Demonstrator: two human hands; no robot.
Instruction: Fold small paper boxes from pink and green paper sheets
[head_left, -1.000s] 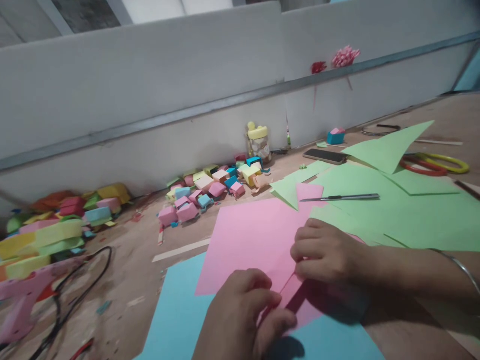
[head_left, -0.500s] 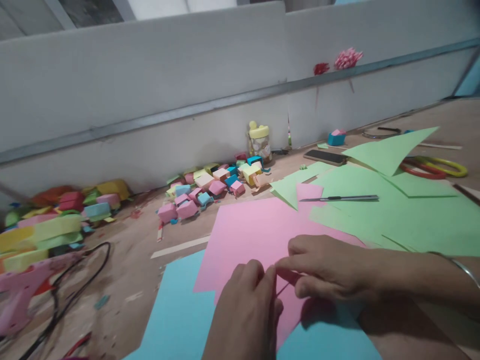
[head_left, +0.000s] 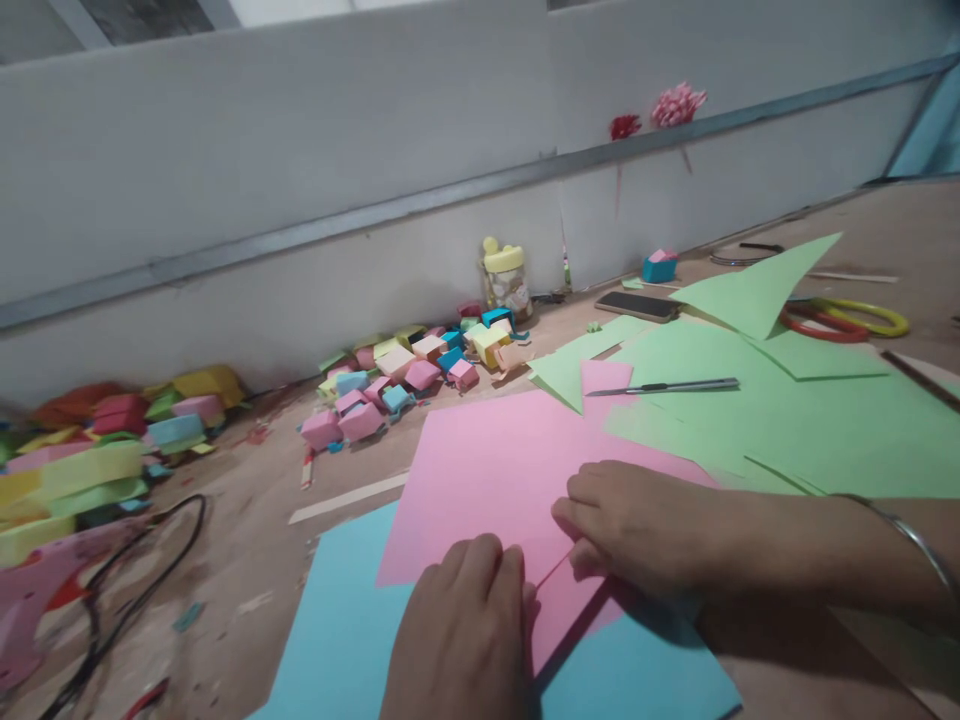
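Observation:
A sheet of pink paper [head_left: 480, 460] lies over blue paper [head_left: 337, 600], and its near edge is folded up along a crease. My left hand [head_left: 461, 625] is closed on the left end of this fold, fingers curled and thumb mostly hidden. On the fold's right end, my right hand [head_left: 637, 525] pinches the paper between thumb and fingers. A short stretch of folded edge shows between the two hands. Beyond them a craft knife [head_left: 664, 387] rests across a small pink piece and green paper [head_left: 750, 420].
Small folded paper boxes [head_left: 364, 420] are heaped near the wall, with more at left. A pink glue gun [head_left: 45, 580] and its black cable sit at the left. Behind are a yellow-lidded jar [head_left: 506, 280], a phone [head_left: 637, 306] and scissors with red and yellow handles [head_left: 862, 318].
My hands have moved apart along the fold, the left one toward me and leftward, so more of the creased edge shows between them. The view has shifted slightly.

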